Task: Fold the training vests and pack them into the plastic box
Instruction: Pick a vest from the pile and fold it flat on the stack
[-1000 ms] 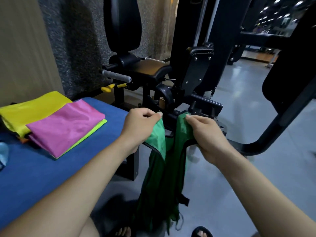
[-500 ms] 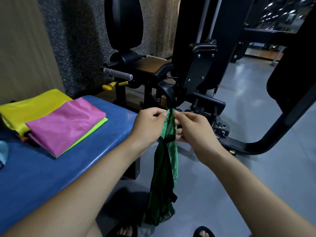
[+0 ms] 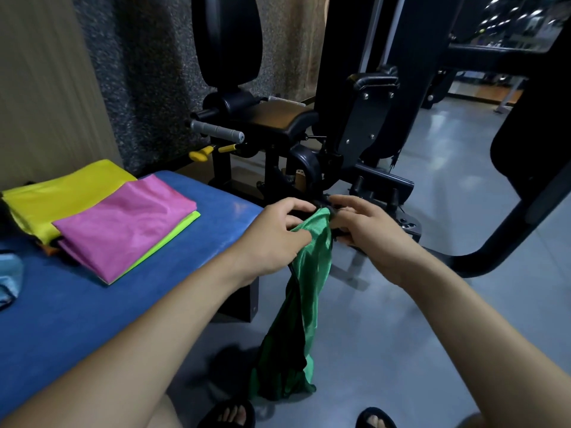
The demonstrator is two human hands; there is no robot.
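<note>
A green training vest [image 3: 304, 291] with black trim hangs lengthwise in the air, folded in half, its lower end near the floor. My left hand [image 3: 278, 233] grips its top edge from the left. My right hand [image 3: 364, 227] pinches the same top edge from the right, and the two hands almost touch. On the blue padded bench [image 3: 92, 304] to the left lie folded vests: a pink one [image 3: 123, 223] on top of a lime one [image 3: 182, 230], with a yellow one [image 3: 58, 193] behind. No plastic box is in view.
A black gym machine [image 3: 355, 128] with a seat, a grey handle and a curved frame stands straight ahead and to the right. A light blue cloth [image 3: 9, 276] lies at the bench's left edge. My sandalled feet [image 3: 228, 412] stand on the grey floor below.
My hands have come together, bringing the vest's two shoulder ends into one, so the vest now hangs narrower and doubled over.
</note>
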